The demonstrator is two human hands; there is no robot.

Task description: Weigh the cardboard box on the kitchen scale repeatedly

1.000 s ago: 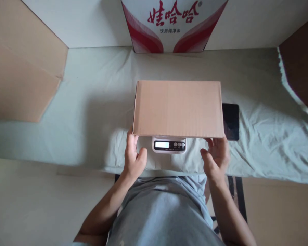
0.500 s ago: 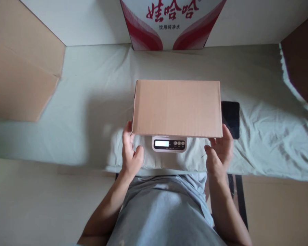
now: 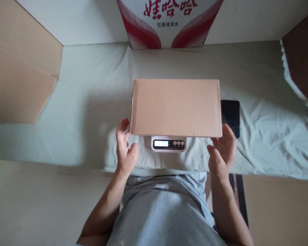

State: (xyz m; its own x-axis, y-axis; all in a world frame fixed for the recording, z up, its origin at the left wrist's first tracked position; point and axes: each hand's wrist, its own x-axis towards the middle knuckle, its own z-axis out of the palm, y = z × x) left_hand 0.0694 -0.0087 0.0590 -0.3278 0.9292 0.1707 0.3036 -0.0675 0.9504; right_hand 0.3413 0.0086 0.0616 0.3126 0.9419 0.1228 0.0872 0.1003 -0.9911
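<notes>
A closed brown cardboard box (image 3: 176, 107) rests on a small white digital scale (image 3: 168, 150), whose lit display and buttons show below the box's near edge. My left hand (image 3: 125, 147) is open just off the box's near left corner, fingers apart and holding nothing. At the opposite near corner, my right hand (image 3: 222, 150) is also open, its fingertips close to the box; whether they touch it I cannot tell. The scale's platform is hidden under the box.
A black phone (image 3: 231, 118) lies right of the box on the pale green cloth (image 3: 92, 68). Behind stands a white and red carton (image 3: 166, 37) with Chinese lettering. A large cardboard panel (image 3: 20, 68) rises at the left, a dark brown one (image 3: 304, 58) at the right.
My left hand has moved left, away from the box's corner. My right hand has shifted slightly right. The box stays on the scale.
</notes>
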